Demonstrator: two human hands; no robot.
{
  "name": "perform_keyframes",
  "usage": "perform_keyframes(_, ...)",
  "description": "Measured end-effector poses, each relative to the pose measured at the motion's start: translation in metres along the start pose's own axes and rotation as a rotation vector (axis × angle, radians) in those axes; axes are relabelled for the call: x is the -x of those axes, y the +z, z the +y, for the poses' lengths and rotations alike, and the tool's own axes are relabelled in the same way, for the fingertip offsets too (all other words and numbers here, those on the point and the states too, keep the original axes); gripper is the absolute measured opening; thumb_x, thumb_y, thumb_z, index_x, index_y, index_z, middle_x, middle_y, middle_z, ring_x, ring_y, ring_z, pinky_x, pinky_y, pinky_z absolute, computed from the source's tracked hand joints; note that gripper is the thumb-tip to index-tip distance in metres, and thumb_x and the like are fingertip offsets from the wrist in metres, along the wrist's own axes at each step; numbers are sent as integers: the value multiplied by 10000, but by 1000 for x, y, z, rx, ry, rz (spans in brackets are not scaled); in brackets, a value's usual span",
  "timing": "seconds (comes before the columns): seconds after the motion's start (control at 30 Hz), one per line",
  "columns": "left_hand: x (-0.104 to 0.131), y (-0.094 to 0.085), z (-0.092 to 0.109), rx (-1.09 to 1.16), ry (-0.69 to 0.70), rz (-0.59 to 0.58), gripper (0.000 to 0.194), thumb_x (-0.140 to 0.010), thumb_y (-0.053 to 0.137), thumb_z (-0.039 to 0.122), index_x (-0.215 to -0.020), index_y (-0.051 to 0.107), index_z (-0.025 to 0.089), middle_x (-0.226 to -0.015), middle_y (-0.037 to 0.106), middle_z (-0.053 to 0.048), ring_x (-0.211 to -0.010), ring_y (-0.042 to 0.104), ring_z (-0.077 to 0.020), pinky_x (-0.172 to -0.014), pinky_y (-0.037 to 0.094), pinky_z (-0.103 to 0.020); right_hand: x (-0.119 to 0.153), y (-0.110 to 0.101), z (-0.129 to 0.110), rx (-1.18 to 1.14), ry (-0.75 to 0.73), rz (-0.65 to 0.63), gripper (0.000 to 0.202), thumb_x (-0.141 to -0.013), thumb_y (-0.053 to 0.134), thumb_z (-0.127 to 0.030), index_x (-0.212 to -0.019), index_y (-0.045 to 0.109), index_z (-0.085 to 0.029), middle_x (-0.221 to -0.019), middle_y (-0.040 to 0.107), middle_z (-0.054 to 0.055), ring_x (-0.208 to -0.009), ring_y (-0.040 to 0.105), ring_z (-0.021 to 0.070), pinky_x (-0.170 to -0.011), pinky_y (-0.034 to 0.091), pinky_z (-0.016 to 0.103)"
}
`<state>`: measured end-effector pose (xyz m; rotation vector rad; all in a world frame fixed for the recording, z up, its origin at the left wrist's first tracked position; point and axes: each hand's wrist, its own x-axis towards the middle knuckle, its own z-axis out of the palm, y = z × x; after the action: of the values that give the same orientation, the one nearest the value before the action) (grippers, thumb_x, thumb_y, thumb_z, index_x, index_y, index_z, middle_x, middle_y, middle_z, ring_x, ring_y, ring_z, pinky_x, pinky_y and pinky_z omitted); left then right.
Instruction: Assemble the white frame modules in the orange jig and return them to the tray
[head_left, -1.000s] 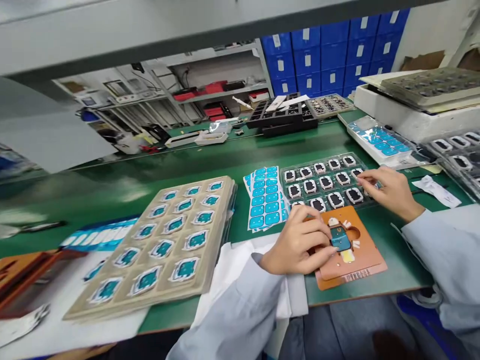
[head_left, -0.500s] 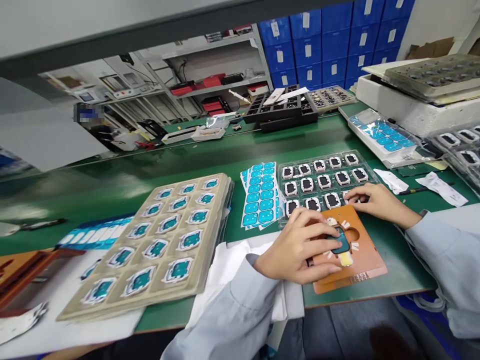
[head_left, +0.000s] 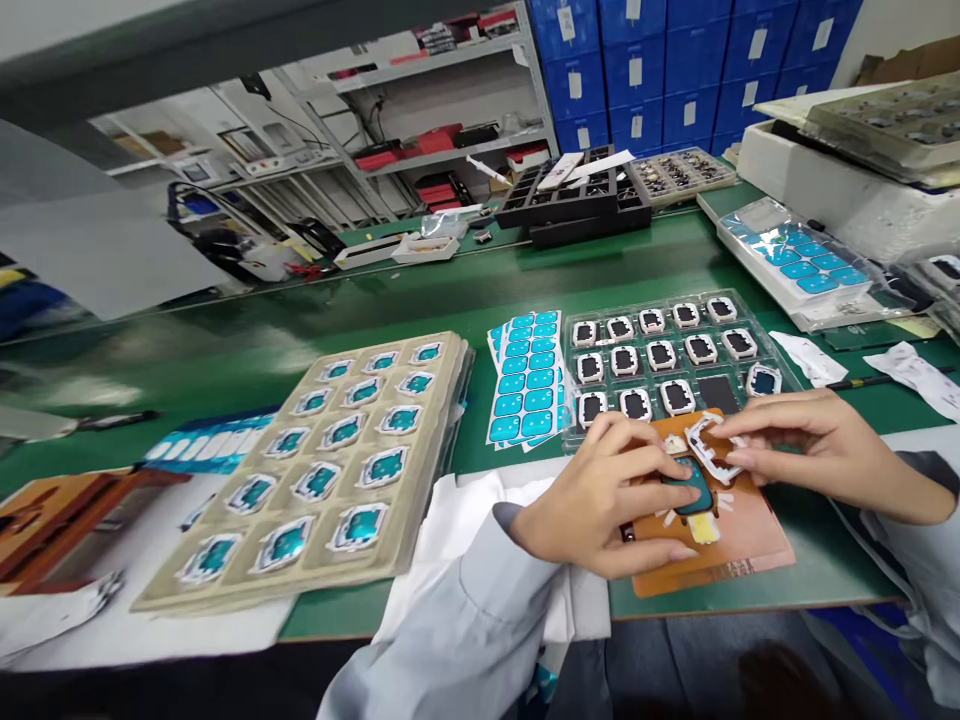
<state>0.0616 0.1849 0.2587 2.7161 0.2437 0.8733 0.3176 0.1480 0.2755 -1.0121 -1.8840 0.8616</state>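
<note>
An orange fixture board [head_left: 750, 545] lies at the table's front edge. Set in its middle is a rounded teal piece [head_left: 696, 490], with white strips and a yellow patch around it. My left hand [head_left: 600, 495] rests on the board's left side, fingers spread, fingertips touching the teal piece. Between thumb and fingers, my right hand [head_left: 817, 445] pinches a white, thin-rimmed frame [head_left: 705, 450], tilted over the board's upper part beside the teal piece. Behind them sits a clear tray [head_left: 570, 350] of white frames with dark middles; one front-row pocket shows only a dark square.
Sheets of teal stickers [head_left: 517, 400] lie left of the clear tray. A stacked beige tray [head_left: 457, 440] holds several teal-and-white parts. White cloth [head_left: 450, 520] lies between it and my left hand. Small white packets [head_left: 806, 358] and a foam box [head_left: 817, 180] stand to the right.
My right hand has lifted a white frame from the clear tray's front row and brought it over the orange board. My left hand stays on the teal piece. The view has shifted slightly.
</note>
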Motion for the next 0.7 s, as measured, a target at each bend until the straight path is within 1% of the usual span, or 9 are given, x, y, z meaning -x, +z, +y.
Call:
perform_keyframes(0.1, 0, 0, 1, -14, -3, -12, 313, -883, 637, 449, -1103, 685, 232, -1073, 737, -38, -1037, 560, -235, -906, 395, -418, -1, -1, 5, 187, -146, -25, 164, -905, 698, -363, -915, 761, -211, -623, 618, -10, -496, 525, 91, -460, 438, 209)
perform_keyframes(0.17, -1, -1, 1, -31, -9, -21, 317, -872, 648, 451, -1107, 682, 241, -1075, 735, -31, -1034, 557, -233, -904, 395, -419, -2, -4, 6, 215, -187, -69, 180, -915, 688, -379, -957, 748, -215, -625, 559, -25, -485, 474, 82, -447, 399, 211)
perform_keyframes(0.27, -1, -3, 2, -55, -1, -19, 318, -897, 612, 479, -1100, 693, 247, -1077, 739, -31, -1030, 556, -235, -898, 394, -425, -2, -9, 5, 239, -184, -77, 233, -886, 714, -418, -1023, 727, -229, -825, 601, 25, -624, 548, 114, -518, 468, 227)
perform_keyframes(0.37, -1, -4, 3, -88, 27, -13, 345, -919, 580, 510, -1098, 703, 242, -1088, 745, -31, -1035, 560, -240, -889, 392, -429, 0, -14, 4, 308, -165, -94, 186, -883, 705, -414, -979, 727, -257, -1044, 631, 64, -825, 629, 172, -626, 541, 266)
perform_keyframes(0.43, -2, -4, 4, -104, 40, 1, 355, -914, 592, 514, -1094, 705, 230, -1083, 750, -31, -1027, 566, -241, -883, 394, -432, 2, -15, 4, 351, -183, -98, 156, -899, 683, -389, -976, 724, -260, -1122, 646, 68, -910, 657, 200, -709, 565, 301)
perform_keyframes(0.47, -2, -4, 5, -103, 38, 20, 351, -909, 604, 511, -1081, 706, 222, -1071, 753, -32, -1022, 569, -242, -879, 399, -433, 3, -14, 3, 366, -199, -94, 152, -904, 674, -367, -998, 719, -256, -1145, 655, 71, -939, 666, 210, -749, 570, 318)
perform_keyframes(0.53, -2, -3, 7, -71, 9, 103, 306, -895, 638, 481, -1025, 707, 213, -1014, 764, -31, -1005, 580, -240, -868, 423, -431, 4, -11, 2, 397, -239, -66, 163, -906, 661, -316, -1046, 708, -246, -1163, 676, 77, -969, 676, 223, -814, 567, 346)
perform_keyframes(0.63, -2, -3, 9, -13, -112, 265, 271, -842, 715, 453, -964, 695, 213, -927, 765, -30, -923, 603, -217, -826, 476, -410, 5, -2, -3, 459, -322, 12, 212, -886, 661, -268, -1094, 698, -254, -1148, 703, 79, -898, 674, 216, -786, 555, 370)
perform_keyframes(0.7, -3, -2, 10, -26, -186, 341, 374, -773, 773, 507, -988, 692, 212, -926, 760, -43, -881, 602, -211, -796, 494, -405, 6, 6, -6, 478, -372, 29, 238, -870, 672, -259, -1107, 689, -261, -1142, 709, 79, -846, 652, 204, -754, 538, 377)
